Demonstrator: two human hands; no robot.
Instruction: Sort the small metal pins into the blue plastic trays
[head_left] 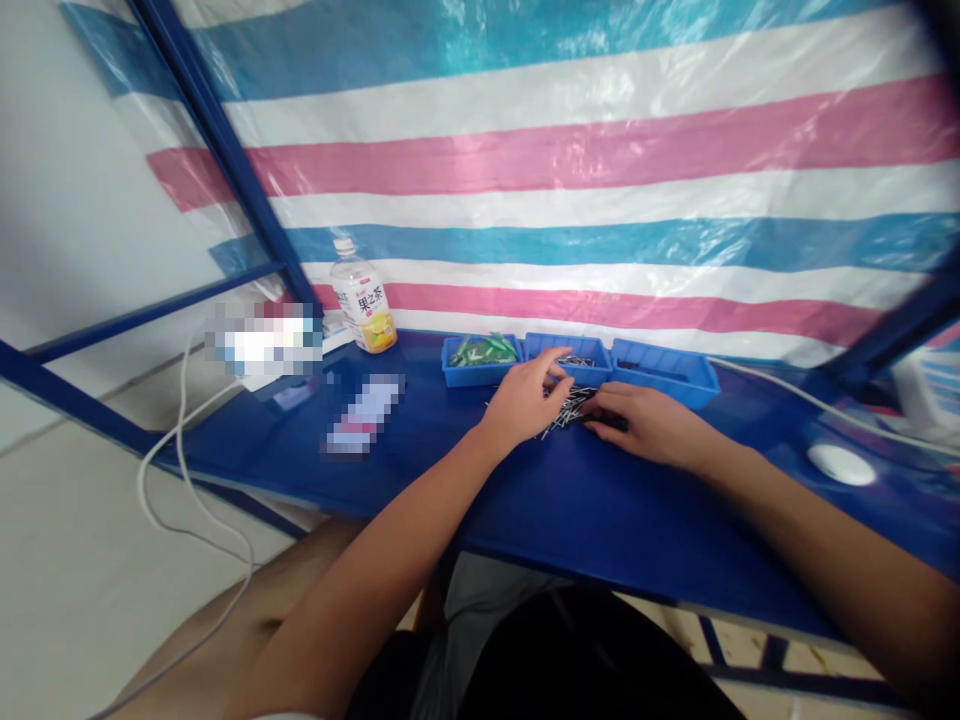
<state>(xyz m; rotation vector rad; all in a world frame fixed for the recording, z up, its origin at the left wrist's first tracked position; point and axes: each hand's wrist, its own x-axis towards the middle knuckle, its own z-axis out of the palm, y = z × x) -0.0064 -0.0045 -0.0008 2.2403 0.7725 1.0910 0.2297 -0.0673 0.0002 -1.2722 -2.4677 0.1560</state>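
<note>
Blue bins (pixel 480 377) stand behind the pile of thin pieces (pixel 564 412), which lies on the desk (pixel 570 510) between both hands, long axes crossing every way. Left hand (pixel 521 400): loosely curled, fingers apart; right hand (pixel 649 420): bent over the pile, grip unclear.

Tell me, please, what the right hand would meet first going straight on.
The right hand would probably meet the pile of thin pieces first; depth is unclear and they may already touch.

Tabletop (pixel 570 515) far edge, left to right: bottle (pixel 365 305), left bin (pixel 480 377), middle bin (pixel 598 377), right bin (pixel 660 356). Loose pieces (pixel 487 350) in left bin. Stick pile (pixel 564 413) before middle bin. Mouse (pixel 841 465) toward right end. Sheet (pixel 525 235) behind.
</note>
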